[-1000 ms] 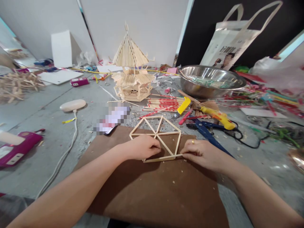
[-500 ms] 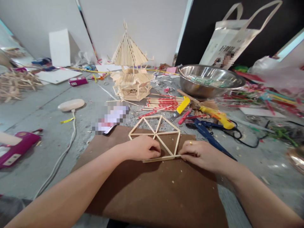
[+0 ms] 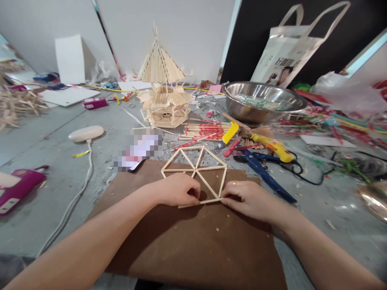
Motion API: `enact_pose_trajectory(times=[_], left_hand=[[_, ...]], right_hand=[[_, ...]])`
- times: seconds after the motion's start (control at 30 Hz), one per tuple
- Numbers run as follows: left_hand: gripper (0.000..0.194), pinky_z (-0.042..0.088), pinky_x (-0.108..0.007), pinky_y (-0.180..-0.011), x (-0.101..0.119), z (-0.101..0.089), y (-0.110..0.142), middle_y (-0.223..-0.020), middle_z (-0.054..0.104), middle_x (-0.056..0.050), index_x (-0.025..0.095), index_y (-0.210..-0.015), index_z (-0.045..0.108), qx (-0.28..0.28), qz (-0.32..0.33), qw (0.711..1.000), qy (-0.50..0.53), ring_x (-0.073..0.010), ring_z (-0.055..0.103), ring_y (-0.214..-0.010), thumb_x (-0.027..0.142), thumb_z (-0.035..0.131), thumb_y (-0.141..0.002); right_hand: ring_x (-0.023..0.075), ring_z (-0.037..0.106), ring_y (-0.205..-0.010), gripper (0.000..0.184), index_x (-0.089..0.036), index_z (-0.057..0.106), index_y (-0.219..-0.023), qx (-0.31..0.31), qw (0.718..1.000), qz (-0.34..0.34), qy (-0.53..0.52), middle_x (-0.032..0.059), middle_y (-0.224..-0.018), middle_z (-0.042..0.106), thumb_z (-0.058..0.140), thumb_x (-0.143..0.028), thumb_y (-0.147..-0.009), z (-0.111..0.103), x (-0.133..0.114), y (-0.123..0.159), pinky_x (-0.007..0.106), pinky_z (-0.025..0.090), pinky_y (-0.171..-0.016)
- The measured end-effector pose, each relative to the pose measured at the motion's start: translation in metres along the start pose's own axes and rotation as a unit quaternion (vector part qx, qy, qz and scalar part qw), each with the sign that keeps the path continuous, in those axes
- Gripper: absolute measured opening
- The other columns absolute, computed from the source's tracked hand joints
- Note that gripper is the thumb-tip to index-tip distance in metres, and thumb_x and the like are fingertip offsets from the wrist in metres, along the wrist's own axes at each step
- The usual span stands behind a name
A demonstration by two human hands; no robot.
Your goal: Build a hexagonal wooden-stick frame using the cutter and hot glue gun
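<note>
Across the brown board (image 3: 181,245)'s far edge lies the stick frame (image 3: 195,169), its near-left part hidden behind the left hand (image 3: 178,189), curled nearly closed, grip unclear. The right hand (image 3: 222,198) pinches its near-right corner, where a stick end jutted out before.

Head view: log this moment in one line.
left hand: on stick frame | right hand: fingers at its near right corner | brown sheet: partly beneath | stick pagoda: upright behind

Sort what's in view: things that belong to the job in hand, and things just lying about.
Job in hand:
- stick frame, left hand and right hand on it
- brown sheet beneath
- red-marked sticks, probably

Seemingly lying about:
- steel bowl
- tote bag
- nearer purple socket block
- white corded device
</note>
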State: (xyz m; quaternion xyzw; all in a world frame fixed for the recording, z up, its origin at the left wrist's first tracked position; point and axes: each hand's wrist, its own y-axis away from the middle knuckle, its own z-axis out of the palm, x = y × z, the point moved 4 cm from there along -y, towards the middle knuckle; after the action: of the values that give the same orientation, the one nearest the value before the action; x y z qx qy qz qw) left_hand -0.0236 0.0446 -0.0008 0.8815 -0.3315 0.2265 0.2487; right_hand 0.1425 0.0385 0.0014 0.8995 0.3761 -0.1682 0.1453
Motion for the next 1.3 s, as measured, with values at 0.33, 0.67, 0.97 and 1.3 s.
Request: enact_pose_trajectory(times=[0.33,0.67,0.97,1.3], left_hand=[[0.018,0.035,-0.02,-0.057,-0.0012,-0.0019,0.002,-0.075,0.061,0.0,0.019,-0.077,0.06,-0.009,0.005,1.0,0.009,-0.0109,0.053,-0.066,0.031,0.051,-0.069],[0.021,0.035,-0.02,-0.056,0.0,-0.0015,0.0025,-0.075,0.06,0.001,0.019,-0.079,0.06,-0.025,0.025,0.999,-0.01,-0.0104,0.051,-0.065,0.035,0.054,-0.067],[0.017,0.034,-0.02,-0.057,0.0005,-0.0009,0.0024,-0.074,0.06,0.001,0.019,-0.077,0.061,-0.023,0.024,0.999,-0.01,-0.0107,0.052,-0.066,0.03,0.053,-0.067],[0.016,0.034,-0.02,-0.057,0.0009,-0.0001,0.0018,-0.073,0.06,0.001,0.019,-0.077,0.061,-0.022,0.032,0.999,-0.016,-0.0102,0.052,-0.066,0.029,0.051,-0.068]], right_hand=[[0.0128,0.055,-0.066,0.021,-0.021,0.061,-0.078,-0.014,1.0,0.005,-0.004,0.0013,-0.072,0.063,0.041,-0.026,-0.08,-0.0046,0.0037,0.0035,0.022,0.035,-0.06],[0.0125,0.054,-0.065,0.023,-0.019,0.061,-0.08,-0.028,0.999,0.018,-0.014,0.0022,-0.073,0.063,0.039,-0.027,-0.081,-0.0037,0.0046,0.002,0.022,0.034,-0.059],[0.0131,0.055,-0.066,0.025,-0.02,0.061,-0.079,-0.03,0.999,0.015,0.01,0.0028,-0.073,0.063,0.038,-0.028,-0.082,-0.0026,0.0048,0.0006,0.022,0.034,-0.06],[0.0136,0.054,-0.07,0.019,-0.021,0.057,-0.08,0.013,1.0,0.016,0.005,0.0027,-0.078,0.061,0.039,-0.027,-0.08,-0.001,-0.0022,0.0013,0.023,0.035,-0.061]])
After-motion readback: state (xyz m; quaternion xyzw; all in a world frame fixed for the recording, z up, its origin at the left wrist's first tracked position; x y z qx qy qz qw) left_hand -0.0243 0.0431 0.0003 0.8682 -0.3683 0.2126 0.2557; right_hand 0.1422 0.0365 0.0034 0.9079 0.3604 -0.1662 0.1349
